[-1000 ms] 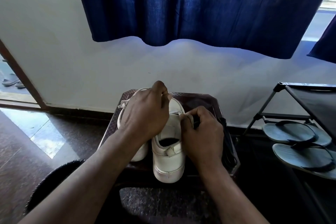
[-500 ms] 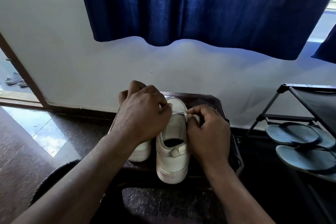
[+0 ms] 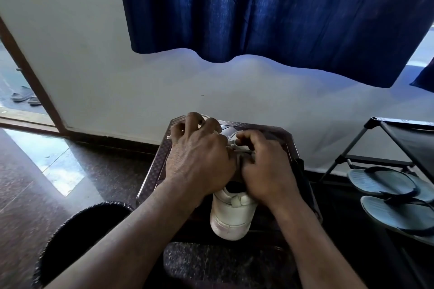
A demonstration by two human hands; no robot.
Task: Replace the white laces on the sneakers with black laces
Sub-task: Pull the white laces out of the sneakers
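Pulling the white lace (image 3: 234,142) out of the sneaker (image 3: 231,214) looks like the step in hand, w/ both hands bunched over the eyelets. Sneaker sits heel toward the camera on the small dark table (image 3: 162,159), toe to the wall; the 2nd shoe (image 3: 206,117) is just beside it on the left, mostly hidden under the left hand (image 3: 199,159). Right hand (image 3: 265,169) has its fingers curled in tight, tips pinching the lace just past the tongue. Left hand's fingers are bent & splayed over the shoe fronts; thumb is hidden, so can't tell if it grips lace or only steadies. To do it well: pin the shoe down w/ the left, draw the lace out one crossing at a time, pulling along the eyelet row rather than up, so the shoe doesn't lift or skid toward the table edge. Slacken each row before tugging, else the tip may snag. Dark bundle (image 3: 300,171) at the table's right edge is prob the black laces, not sure; best left within reach
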